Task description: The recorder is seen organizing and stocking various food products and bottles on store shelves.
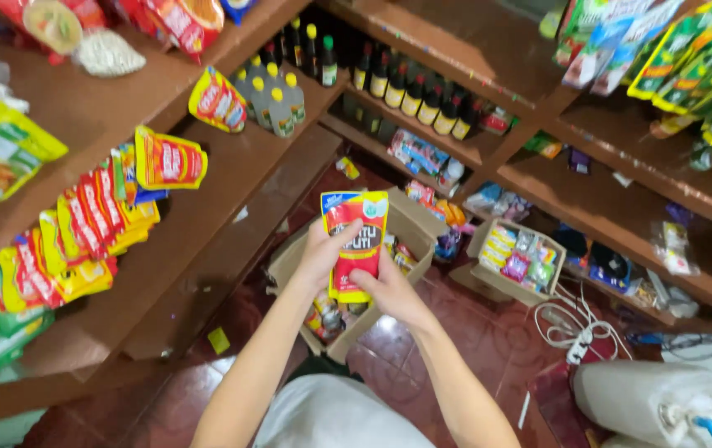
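Both my hands hold a red and yellow sauce pouch [357,241] with a blue top band, upright above an open cardboard box [415,222] on the floor. My left hand [323,249] grips the pouch's left side with the thumb across its front. My right hand [391,292] supports its lower right edge. More pouches lie inside the box, partly hidden by my arms.
A wooden shelf [198,207] on the left carries a row of similar red and yellow pouches [82,224] and clear bottles [273,99]. Dark bottles [414,91] line the back shelf. A second box of small packets [517,257], a white cable [575,328] and a sack [654,398] sit on the red tiled floor.
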